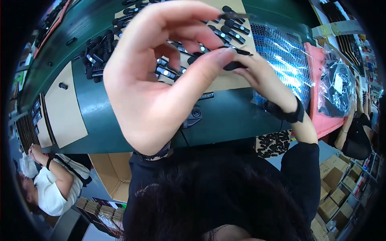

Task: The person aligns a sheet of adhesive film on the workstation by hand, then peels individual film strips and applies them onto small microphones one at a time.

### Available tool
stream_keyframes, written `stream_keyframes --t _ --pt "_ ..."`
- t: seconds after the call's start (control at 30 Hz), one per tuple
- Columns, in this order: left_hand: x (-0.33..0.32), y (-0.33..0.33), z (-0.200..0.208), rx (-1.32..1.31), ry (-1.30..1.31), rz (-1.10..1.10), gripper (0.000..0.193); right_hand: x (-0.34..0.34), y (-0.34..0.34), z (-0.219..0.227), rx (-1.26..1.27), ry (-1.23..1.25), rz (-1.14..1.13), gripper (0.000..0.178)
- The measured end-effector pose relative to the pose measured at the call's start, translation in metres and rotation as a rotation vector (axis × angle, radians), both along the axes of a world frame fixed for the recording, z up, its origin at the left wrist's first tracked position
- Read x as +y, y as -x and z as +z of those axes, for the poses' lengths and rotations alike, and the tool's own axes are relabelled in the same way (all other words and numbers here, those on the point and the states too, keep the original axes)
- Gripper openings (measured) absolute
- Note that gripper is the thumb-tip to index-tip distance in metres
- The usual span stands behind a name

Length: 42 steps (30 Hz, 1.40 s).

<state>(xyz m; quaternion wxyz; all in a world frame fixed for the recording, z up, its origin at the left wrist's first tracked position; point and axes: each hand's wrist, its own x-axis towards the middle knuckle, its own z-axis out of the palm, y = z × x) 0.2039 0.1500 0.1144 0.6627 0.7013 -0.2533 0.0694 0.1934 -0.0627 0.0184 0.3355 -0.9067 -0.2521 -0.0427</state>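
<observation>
My left hand [148, 84] is raised close to the camera, fingers curled. Its thumb tip presses on a thin black piece [241, 51]. Another dark sliver [237, 16], smeared by motion, is at its index fingertip. Behind it my right hand [259, 74] comes in from the right, its fingers closed at the same small black piece. My left hand partly hides what the right fingers grip, so its exact kind is unclear. Under the hands, small black microphones [235, 35] with round foam heads lie in rows on a cardboard sheet [229, 82].
More microphones [98, 56] are heaped left of the sheet on the green table [96, 104]. Clear-wrapped trays [281, 60] and a pink foam tray [315, 64] holding a bagged black bundle [337, 86] stand right. A black device [195, 114] sits near the front edge. Co-workers [52, 180] are at both sides.
</observation>
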Motion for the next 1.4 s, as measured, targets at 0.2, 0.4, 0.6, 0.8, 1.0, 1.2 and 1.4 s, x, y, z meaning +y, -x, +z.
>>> stream_keyframes --t 0.2,0.4,0.6,0.8,1.0,1.2,1.4 --pt "0.007 -0.011 -0.008 0.087 0.043 -0.068 0.036 0.024 0.011 0.067 0.044 -0.141 -0.141 0.031" --pt "-0.002 -0.015 -0.010 0.138 0.107 -0.122 0.036 0.048 0.018 0.081 0.162 -0.733 -0.375 0.033" --pt "-0.006 -0.016 -0.015 0.187 0.170 -0.125 0.035 0.043 0.013 0.065 -0.216 -0.533 -0.220 0.035" --pt "-0.014 -0.019 -0.020 0.213 0.217 -0.137 0.035 0.038 0.007 0.062 -0.418 -0.371 -0.174 0.038" --pt "-0.018 -0.019 -0.023 0.211 0.238 -0.140 0.034 0.039 0.009 0.065 -0.398 -0.344 -0.201 0.034" --pt "-0.021 -0.020 -0.026 0.208 0.233 -0.147 0.034 0.040 0.010 0.066 -0.392 -0.388 -0.235 0.032" --pt "-0.021 -0.020 -0.028 0.193 0.226 -0.148 0.034 0.040 0.010 0.065 -0.405 -0.380 -0.224 0.032"
